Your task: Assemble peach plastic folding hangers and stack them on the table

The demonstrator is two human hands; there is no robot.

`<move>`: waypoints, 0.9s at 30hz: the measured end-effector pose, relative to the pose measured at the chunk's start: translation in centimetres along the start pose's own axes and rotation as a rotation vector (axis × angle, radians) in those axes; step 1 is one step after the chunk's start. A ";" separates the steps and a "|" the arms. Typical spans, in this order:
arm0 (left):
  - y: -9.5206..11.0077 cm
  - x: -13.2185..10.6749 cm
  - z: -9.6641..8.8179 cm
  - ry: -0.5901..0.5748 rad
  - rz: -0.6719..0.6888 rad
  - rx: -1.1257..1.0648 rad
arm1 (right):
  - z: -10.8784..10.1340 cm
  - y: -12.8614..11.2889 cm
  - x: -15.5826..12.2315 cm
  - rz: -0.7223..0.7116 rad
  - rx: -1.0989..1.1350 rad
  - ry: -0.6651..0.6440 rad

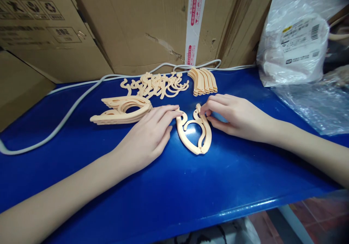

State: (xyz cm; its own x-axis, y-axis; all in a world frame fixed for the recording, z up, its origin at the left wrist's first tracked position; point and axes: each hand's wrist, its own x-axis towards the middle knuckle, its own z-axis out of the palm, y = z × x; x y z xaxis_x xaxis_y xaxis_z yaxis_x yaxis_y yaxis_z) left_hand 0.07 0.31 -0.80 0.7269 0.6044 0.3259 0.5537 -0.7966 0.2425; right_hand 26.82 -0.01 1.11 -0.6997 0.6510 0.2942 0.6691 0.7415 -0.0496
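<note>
Head cam: hanger sits on the blue table between my left hand (thumb apart from fingers) and right hand (can't tell if pinching). Lopsided pushing could twist its joint, imo.

Both forearms are bare and slim, tapering to narrow wrists and slender fingers.

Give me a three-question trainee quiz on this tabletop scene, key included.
1. True or false: the left hand and right hand both touch the curved beige plastic-looking frame.
2. What is immediately right of the jumbled beige hooks? A) white plastic-wrapped package; B) lined-up curved beige bars; C) crumpled clear plastic.
3. Fill in: the stacked beige curved frames lie to the ____ of that frame.
Key: 1 true; 2 B; 3 left.
</note>
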 end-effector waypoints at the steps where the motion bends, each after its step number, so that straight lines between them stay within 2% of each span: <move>1: 0.0 0.0 0.0 -0.002 -0.001 -0.001 | -0.1 -0.1 0.0 0.015 -0.013 -0.008; 5: 0.1 0.1 0.0 -0.009 -0.006 -0.010 | -0.3 -0.5 0.0 0.037 -0.059 -0.036; 14: 0.0 0.2 -0.2 0.002 -0.043 -0.047 | -0.1 -1.0 0.0 -0.019 -0.021 -0.052; 22: 0.1 0.2 -0.2 -0.004 -0.014 -0.060 | 0.3 -0.8 -0.1 -0.056 0.171 -0.086; 27: 0.1 -0.1 0.0 -0.049 0.020 -0.074 | 0.7 -1.6 -0.3 -0.138 0.325 -0.155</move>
State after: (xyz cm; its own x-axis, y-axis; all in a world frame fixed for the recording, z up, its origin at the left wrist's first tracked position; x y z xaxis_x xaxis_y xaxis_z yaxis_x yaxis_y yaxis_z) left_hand 0.09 0.15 -0.82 0.7575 0.5866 0.2865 0.5086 -0.8055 0.3042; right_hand 25.74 -1.29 0.48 -0.8240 0.5396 0.1728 0.4688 0.8206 -0.3269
